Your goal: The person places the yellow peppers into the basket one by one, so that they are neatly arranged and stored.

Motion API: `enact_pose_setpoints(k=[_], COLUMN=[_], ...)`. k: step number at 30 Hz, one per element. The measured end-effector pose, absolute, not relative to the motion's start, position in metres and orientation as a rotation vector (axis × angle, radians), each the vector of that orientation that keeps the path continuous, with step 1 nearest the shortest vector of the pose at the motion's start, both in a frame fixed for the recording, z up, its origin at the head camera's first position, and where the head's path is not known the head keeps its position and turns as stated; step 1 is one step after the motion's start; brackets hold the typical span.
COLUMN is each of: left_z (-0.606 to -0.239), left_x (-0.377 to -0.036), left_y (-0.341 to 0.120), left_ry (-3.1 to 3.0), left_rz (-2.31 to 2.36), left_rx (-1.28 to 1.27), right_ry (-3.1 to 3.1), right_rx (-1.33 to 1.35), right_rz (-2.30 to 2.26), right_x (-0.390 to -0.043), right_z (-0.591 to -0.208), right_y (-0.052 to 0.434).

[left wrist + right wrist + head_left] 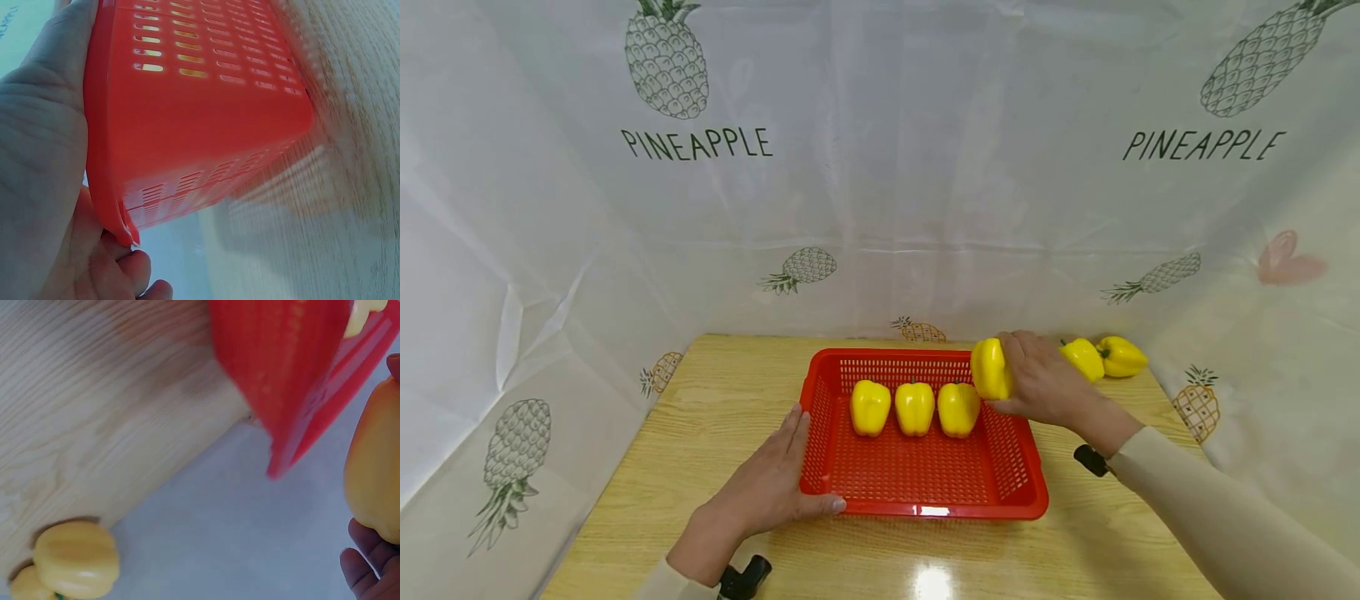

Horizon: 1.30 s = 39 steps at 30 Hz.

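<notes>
The right hand grips a yellow pepper above the basket's right wall; set it right of the row while the left hand's spread fingers steady the rim.

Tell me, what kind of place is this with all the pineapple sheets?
Probably a makeshift recording booth rather than a kitchen: white sheets printed with pineapples wall in a small wooden table. On it stands only a red basket of yellow peppers, and small cameras are strapped to the person's wrists.

We see three peppers in the basket on the tabletop, two more peppers behind its right.
</notes>
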<state>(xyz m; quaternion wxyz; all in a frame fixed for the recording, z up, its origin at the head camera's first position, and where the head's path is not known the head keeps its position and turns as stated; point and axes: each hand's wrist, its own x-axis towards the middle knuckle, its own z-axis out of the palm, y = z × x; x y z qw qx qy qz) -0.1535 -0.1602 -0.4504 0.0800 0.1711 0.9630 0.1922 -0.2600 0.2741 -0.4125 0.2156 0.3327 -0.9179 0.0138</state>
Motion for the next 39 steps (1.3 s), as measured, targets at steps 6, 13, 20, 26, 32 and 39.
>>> enact_pose_setpoints(k=[6,13,20,26,32,39], left_z=[-0.451,-0.45,-0.45,-0.451,-0.45,-0.451], left_x=[-0.153,-0.153,-0.152,-0.152,-0.154,-0.154], left_y=[-0.159,-0.158,-0.158,-0.16,-0.16,-0.161], left_ry=[2.881,2.885,2.882,2.874,2.868,2.871], left_rz=[0.583,0.579,0.581,0.585,0.587,0.591], left_rx=[0.515,0.524,0.514,0.512,0.499,0.499], right_ry=[-2.503,-2.477,-2.526,-2.543,-2.529,-2.548], right_rx=[0.995,1.047,1.079,1.139,1.199,1.221], right_rz=[0.038,0.042,0.064,0.13,0.142,0.097], right_x=[-0.259,-0.258,-0.253,-0.252,-0.251,-0.247], right_z=[-0.414,-0.418,-0.421,-0.427,-0.433,-0.439], right_y=[0.25,0.221,0.195,0.177,0.161,0.144])
